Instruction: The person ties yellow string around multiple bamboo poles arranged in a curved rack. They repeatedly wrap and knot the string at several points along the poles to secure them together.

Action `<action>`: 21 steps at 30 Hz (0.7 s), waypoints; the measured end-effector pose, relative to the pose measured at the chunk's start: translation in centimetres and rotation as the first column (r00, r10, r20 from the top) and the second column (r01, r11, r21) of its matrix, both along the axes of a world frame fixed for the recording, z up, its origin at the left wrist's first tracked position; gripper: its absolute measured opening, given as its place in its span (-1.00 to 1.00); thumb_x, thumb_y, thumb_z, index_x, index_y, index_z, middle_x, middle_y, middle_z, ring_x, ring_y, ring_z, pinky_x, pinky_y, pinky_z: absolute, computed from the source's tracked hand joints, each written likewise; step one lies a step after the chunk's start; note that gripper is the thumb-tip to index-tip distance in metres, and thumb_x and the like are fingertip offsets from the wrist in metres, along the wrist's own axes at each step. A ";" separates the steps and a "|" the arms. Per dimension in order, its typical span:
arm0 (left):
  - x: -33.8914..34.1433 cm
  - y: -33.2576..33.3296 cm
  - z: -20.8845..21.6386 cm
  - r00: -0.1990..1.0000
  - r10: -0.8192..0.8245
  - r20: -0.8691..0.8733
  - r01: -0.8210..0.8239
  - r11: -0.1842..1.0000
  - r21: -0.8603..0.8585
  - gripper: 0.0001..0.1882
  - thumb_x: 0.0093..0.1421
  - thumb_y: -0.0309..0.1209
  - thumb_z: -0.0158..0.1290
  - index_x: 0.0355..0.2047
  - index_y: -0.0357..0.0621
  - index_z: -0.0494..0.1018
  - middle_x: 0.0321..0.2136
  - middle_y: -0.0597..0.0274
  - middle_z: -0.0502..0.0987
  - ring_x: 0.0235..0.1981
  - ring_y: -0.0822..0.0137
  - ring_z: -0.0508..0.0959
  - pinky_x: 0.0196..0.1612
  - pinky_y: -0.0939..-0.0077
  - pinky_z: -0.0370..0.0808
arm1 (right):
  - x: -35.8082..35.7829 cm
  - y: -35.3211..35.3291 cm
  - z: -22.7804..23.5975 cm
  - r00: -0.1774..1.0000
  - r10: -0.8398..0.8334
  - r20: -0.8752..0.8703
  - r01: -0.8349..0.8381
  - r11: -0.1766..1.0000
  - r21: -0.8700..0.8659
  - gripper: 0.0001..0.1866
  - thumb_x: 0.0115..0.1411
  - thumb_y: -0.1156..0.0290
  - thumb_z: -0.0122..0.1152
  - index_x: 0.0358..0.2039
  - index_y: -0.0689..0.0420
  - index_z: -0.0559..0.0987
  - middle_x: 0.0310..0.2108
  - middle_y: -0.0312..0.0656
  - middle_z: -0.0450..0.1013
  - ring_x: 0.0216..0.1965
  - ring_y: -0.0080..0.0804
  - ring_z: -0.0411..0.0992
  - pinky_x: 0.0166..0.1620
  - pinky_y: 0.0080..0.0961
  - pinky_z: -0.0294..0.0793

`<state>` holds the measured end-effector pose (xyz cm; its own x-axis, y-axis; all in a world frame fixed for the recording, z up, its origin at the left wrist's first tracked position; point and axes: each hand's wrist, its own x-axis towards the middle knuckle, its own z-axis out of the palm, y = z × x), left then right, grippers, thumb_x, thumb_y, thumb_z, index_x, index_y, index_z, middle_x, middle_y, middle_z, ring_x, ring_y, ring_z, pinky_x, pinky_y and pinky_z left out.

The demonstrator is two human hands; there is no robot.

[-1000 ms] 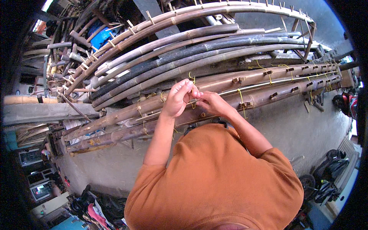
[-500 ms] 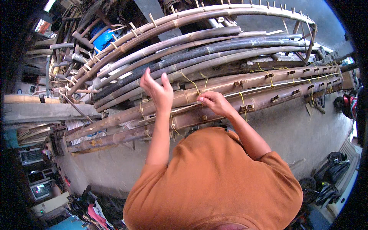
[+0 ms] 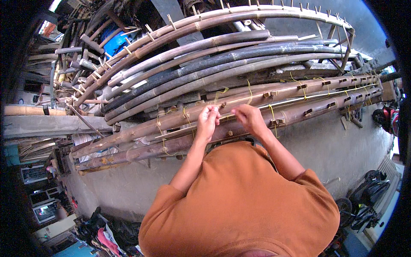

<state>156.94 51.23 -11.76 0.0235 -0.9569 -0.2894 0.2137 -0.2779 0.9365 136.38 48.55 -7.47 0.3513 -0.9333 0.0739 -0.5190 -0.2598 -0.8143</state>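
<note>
Brown bamboo, long round far pole, runs just past my fingertips; matching brown bamboo near pole lies alongside, closer to my body. Left grip: thumb and fingers drawn together. Right grip: fingers curled, just beside. Cannot tell whether either pinches the thin yellow cord rising beyond.

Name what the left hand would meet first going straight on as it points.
For the left hand, probably the farther bamboo pole of the nearest pair, by a small peg. Depth is unclear; the hand may be above the pole.
</note>
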 end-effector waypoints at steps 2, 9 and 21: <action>0.0 0.0 0.9 0.950 -0.192 0.248 0.212 0.976 -0.057 -0.87 0.39 -0.37 0.03 -0.16 -0.16 0.45 -0.42 0.35 0.53 -0.47 0.55 0.46 -0.36 0.61 0.43 | 0.2 0.6 1.9 0.981 0.192 -0.016 -0.189 0.944 -0.269 -0.84 0.25 0.37 0.26 -0.22 0.15 0.64 -0.23 -0.03 0.60 -0.34 -0.08 0.58 -0.30 -0.28 0.55; -0.5 1.7 4.8 0.799 -0.165 0.579 0.331 0.924 -0.193 -0.87 0.31 -0.44 0.09 -0.24 -0.27 0.48 -0.34 0.23 0.50 -0.36 0.42 0.49 -0.25 0.51 0.46 | -0.6 -0.7 -0.1 0.984 0.155 0.091 -0.152 0.988 -0.038 -0.85 0.23 0.42 0.27 -0.23 0.20 0.56 -0.35 -0.10 0.60 -0.39 -0.14 0.57 -0.29 -0.34 0.55; -1.7 3.2 1.6 0.587 0.037 0.809 0.425 0.836 -0.347 -0.58 0.23 -0.43 0.18 0.09 -0.29 0.46 -0.18 -0.06 0.42 -0.21 0.01 0.52 -0.14 0.22 0.51 | 0.5 0.1 -0.6 0.999 0.021 0.047 -0.037 0.931 0.363 -0.65 0.33 0.18 0.15 -0.22 0.25 0.65 -0.42 0.07 0.58 -0.39 -0.21 0.54 -0.26 -0.28 0.48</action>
<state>155.20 54.42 -10.19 -0.1934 -0.9576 0.2136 -0.6380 0.2881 0.7141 136.92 48.62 -8.03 0.3823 -0.8885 -0.2539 -0.4793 0.0443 -0.8765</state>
